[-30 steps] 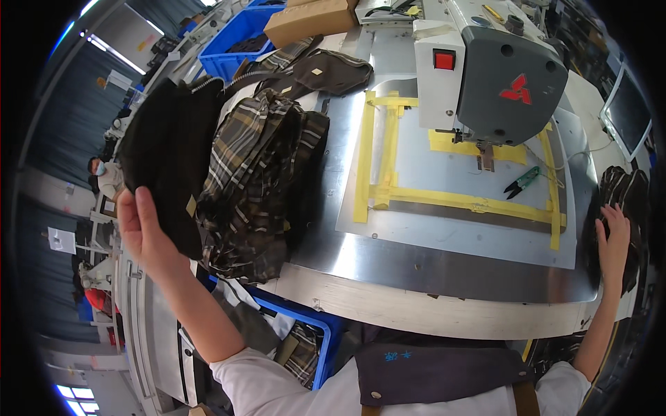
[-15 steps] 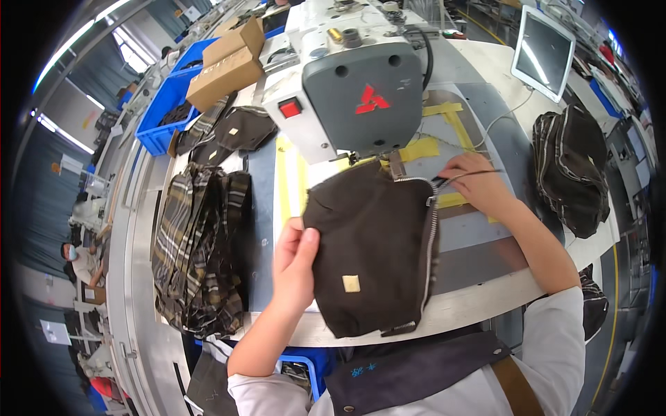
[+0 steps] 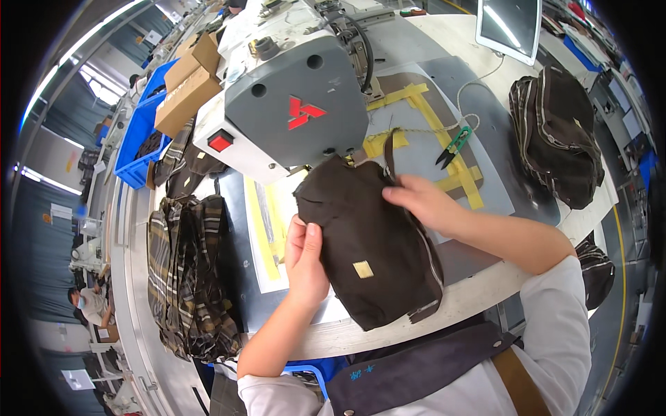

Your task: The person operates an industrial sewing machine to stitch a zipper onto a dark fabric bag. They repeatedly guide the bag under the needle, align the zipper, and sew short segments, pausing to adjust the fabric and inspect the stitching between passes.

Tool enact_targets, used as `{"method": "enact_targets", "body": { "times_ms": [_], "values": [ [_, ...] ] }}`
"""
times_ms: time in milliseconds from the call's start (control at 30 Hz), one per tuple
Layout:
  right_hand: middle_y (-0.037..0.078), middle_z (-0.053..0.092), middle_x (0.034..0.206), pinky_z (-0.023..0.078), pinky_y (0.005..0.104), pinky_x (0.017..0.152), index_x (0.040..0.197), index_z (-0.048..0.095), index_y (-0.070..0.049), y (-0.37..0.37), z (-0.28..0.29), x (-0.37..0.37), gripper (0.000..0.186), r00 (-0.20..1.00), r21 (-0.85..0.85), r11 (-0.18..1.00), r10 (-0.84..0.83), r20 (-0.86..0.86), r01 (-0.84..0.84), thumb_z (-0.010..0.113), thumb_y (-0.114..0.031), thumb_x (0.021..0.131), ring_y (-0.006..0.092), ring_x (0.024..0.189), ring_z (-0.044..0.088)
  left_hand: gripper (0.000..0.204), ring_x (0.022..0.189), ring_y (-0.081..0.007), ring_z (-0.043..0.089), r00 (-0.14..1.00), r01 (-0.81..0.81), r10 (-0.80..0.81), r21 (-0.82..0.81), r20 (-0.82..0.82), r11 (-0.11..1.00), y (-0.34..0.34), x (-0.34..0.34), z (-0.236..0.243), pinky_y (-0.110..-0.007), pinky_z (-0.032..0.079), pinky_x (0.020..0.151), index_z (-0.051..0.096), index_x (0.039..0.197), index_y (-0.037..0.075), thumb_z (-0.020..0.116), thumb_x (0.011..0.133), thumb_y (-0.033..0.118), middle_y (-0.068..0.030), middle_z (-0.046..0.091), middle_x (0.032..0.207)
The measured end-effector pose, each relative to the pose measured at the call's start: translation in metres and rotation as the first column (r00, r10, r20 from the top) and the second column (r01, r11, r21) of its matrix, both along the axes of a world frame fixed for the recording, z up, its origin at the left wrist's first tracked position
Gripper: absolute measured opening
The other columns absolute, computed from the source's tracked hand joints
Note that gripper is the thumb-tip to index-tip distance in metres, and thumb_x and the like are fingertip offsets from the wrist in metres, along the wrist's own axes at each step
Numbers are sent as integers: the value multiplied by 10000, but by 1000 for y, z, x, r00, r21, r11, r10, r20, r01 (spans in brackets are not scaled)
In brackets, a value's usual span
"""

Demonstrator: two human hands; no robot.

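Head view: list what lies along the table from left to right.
Plaid bags → left hand → dark brown bag → right hand → green snips → dark bags.

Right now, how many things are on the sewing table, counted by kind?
Dark brown bags: 2 (in hand, at right)
Plaid fabric stacks: 1
Green thread snips: 1
Sewing machines: 1
Screens: 1
Total: 6
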State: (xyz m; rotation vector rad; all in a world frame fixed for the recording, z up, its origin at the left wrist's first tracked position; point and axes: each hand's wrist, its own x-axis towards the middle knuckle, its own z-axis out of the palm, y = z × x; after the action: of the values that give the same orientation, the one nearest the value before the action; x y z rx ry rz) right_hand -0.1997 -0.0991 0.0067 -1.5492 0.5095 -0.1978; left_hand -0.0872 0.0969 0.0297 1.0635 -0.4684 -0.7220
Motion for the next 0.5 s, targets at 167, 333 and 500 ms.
{"method": "enact_targets", "body": {
  "times_ms": [167,333,500],
  "values": [
    [143,636,874,457,357,774,1013,592,66,-1,-9,6,375,995,-87,996,18,102,-9,468,-287,976,219,842,581,125,1063,-122,556,991,-132,115,479,64,868,33,33,-25,-271,474,870,501,1100,64,511,984,108,-69,600,1146],
    [230,613,793,458,422,695,937,587,44,8,13,7,332,951,-384,870,294,-98,-309,459,-260,979,362,748,597,355,1088,-280,592,415,-350,-80,240,906,906,15,49,-21,-379,465,937,580,1151,30,697,826,111,-135,594,1228],
    [242,603,758,446,457,653,873,566,47,16,0,13,327,945,-436,842,318,-70,-316,461,-245,975,412,715,585,263,825,-265,654,528,-91,-355,467,772,880,-30,34,-6,-334,512,737,665,891,25,814,721,161,-101,670,924]
  ]
}}
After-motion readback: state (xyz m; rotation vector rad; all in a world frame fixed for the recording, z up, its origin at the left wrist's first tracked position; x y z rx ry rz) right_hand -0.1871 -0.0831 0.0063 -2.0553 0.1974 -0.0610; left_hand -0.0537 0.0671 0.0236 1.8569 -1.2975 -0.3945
